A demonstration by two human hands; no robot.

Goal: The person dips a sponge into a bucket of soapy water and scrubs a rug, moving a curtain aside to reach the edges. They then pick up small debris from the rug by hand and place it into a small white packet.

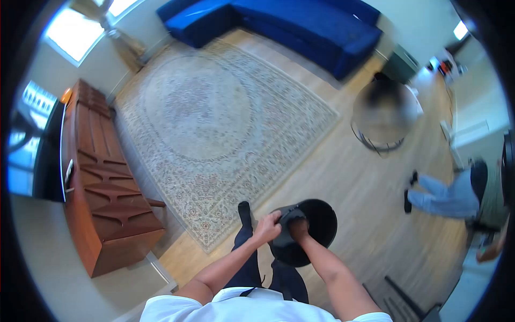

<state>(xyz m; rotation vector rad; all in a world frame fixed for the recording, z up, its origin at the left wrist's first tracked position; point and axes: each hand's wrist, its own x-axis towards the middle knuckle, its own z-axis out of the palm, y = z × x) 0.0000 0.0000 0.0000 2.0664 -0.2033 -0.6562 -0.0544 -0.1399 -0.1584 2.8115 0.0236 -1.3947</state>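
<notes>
A round black bin (323, 225) is in front of my body at the lower middle, its opening facing up. My left hand (267, 227) is closed on a dark grey piece at the bin's left rim. Over the bin's opening is my right hand (299, 228), its fingers partly hidden by the same dark grey piece (290, 216). What the right fingers hold cannot be made out.
A patterned rug (209, 112) lies ahead, with a blue sofa (300, 27) beyond. At left stands a wooden cabinet (107, 188) with a television (49, 153). A person (456, 193) is at right. A round table (386, 115) is blurred.
</notes>
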